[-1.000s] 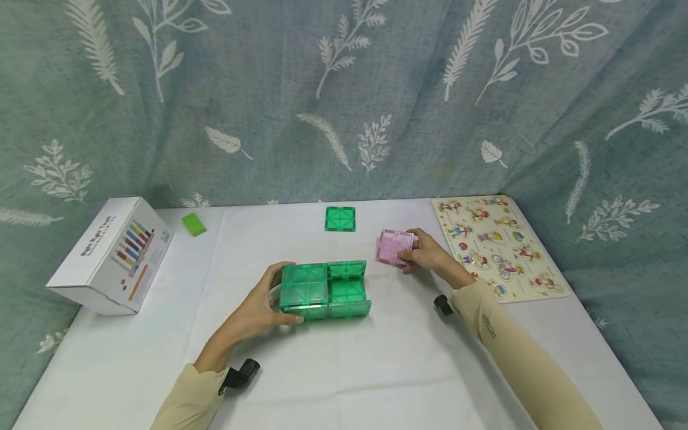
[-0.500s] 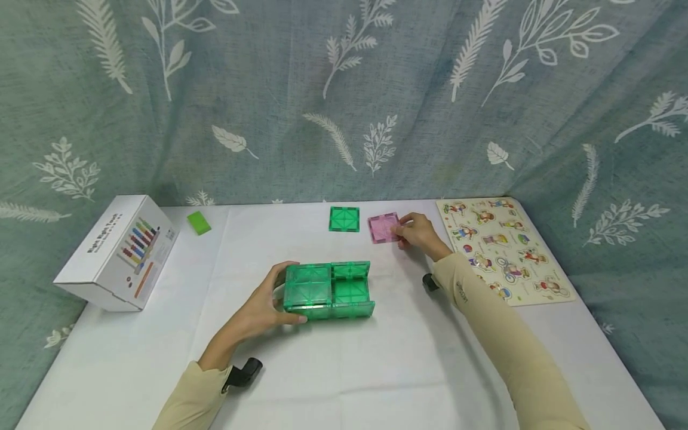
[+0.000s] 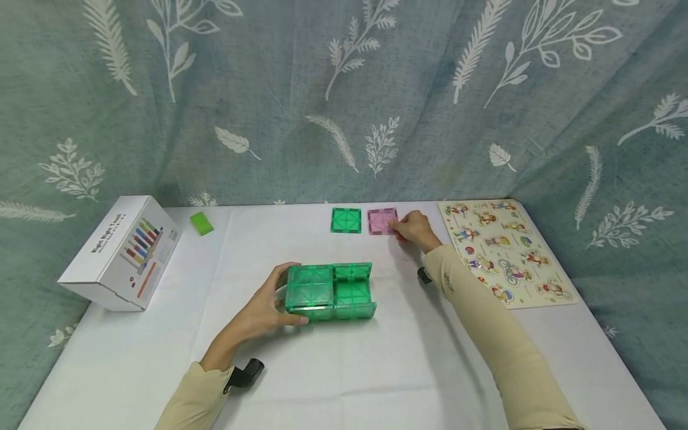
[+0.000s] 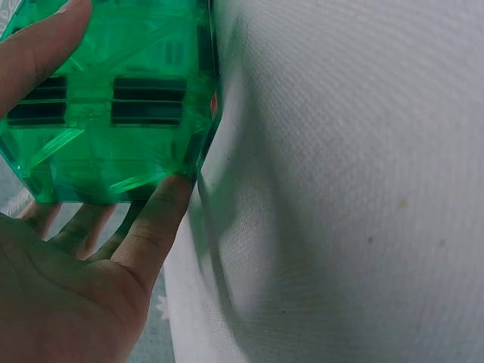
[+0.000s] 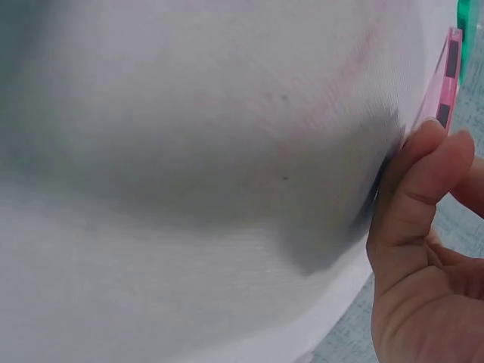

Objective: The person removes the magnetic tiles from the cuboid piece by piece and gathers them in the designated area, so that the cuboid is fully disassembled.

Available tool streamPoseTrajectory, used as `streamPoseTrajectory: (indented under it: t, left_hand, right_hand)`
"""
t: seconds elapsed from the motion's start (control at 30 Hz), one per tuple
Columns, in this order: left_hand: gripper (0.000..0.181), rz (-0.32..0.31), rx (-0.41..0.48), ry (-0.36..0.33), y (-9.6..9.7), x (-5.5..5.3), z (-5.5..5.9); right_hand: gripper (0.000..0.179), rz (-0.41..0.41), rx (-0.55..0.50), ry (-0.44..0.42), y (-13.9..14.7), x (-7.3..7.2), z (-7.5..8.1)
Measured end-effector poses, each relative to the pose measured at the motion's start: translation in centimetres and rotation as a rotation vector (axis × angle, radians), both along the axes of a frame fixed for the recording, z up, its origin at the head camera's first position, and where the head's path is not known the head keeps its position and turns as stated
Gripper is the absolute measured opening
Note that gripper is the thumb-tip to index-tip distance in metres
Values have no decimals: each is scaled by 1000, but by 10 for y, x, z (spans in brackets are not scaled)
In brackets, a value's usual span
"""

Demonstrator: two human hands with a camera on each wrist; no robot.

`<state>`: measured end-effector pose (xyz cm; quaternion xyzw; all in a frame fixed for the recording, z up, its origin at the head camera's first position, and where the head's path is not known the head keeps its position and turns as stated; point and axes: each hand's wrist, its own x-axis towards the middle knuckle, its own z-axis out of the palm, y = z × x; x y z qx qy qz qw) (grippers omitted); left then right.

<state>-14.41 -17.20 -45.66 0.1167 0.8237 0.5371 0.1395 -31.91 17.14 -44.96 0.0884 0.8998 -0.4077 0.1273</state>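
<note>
My left hand (image 3: 263,307) grips the left end of a structure of see-through green magnetic tiles (image 3: 310,286), thumb on the near side. Its left half is covered on top, while the right half is open above. The left wrist view shows the green tile wall (image 4: 136,98) close up, with thumb and fingers around it. At the back of the table, my right hand (image 3: 416,230) pinches the right edge of a pink square magnetic tile (image 3: 380,221). Seen from the right wrist, the pink tile (image 5: 448,83) is tilted edge-on at the fingertips. A loose green square tile (image 3: 346,220) lies just left of it.
A white box (image 3: 120,251) with a printed toy picture stands at the left. Near the back lies a small light-green block (image 3: 201,223). A wooden picture puzzle board (image 3: 505,254) lies at the right. Patterned curtain (image 3: 301,101) hangs behind the white table (image 3: 344,376).
My right hand has carried the pink tile away from beside the green structure to the back, beside the loose green tile. The left hand keeps its grip on the structure.
</note>
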Motion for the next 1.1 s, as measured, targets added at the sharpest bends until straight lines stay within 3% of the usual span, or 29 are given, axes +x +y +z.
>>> streamPoseTrajectory:
  t: [0.43, 1.1]
  left_hand:
    - [106, -10, -5, -4, 1, -1, 1]
    - [107, -2, -18, 6, -1, -1, 1]
  right_hand:
    - [43, 30, 125, 13, -1, -6, -1]
    - [35, 58, 138, 8, -3, -11, -4]
